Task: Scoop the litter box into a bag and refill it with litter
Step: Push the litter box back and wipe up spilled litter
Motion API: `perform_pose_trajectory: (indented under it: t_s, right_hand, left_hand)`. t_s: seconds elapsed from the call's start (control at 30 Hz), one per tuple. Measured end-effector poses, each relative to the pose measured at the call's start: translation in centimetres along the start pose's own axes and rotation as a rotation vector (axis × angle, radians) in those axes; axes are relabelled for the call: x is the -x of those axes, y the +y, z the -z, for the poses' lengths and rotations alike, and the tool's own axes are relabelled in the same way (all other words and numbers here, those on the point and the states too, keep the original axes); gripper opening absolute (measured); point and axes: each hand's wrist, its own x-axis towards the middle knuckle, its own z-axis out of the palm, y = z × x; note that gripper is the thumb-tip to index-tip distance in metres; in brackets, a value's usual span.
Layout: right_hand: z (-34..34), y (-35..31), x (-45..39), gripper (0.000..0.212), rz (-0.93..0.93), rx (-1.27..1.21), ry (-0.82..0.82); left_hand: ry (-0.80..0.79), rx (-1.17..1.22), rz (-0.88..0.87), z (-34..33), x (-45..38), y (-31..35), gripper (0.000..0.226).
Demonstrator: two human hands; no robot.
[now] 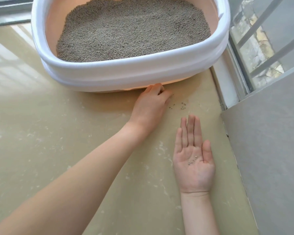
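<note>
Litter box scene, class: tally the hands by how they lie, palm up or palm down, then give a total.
Palm up, flat, a few litter grains on it: 1, the right hand
Palm down, fingers curled at the floor by the litter box: 1, the left hand
Total: 2 hands

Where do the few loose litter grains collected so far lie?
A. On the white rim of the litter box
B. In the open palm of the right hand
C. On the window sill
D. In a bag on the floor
B: a few grey grains rest in the flat, upturned palm of the right hand.
</note>
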Motion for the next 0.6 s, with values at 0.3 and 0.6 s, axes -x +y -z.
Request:
perform_pose_trajectory:
  t_s: [0.3, 0.6]
  right_hand:
    - [-0.1, 0.1, -0.2, 0.054, -0.025, -0.027, -0.02]
    - [0.0, 0.1, -0.1, 0.058, -0.052, -0.048, -0.024]
  left_hand:
    - [-0.206, -0.164, 0.064, 0.2, -1.8, 2.3, 0.016]
    - [-0.026, 0.024, 0.089, 0.5, 1.2, 1.2, 0.016]
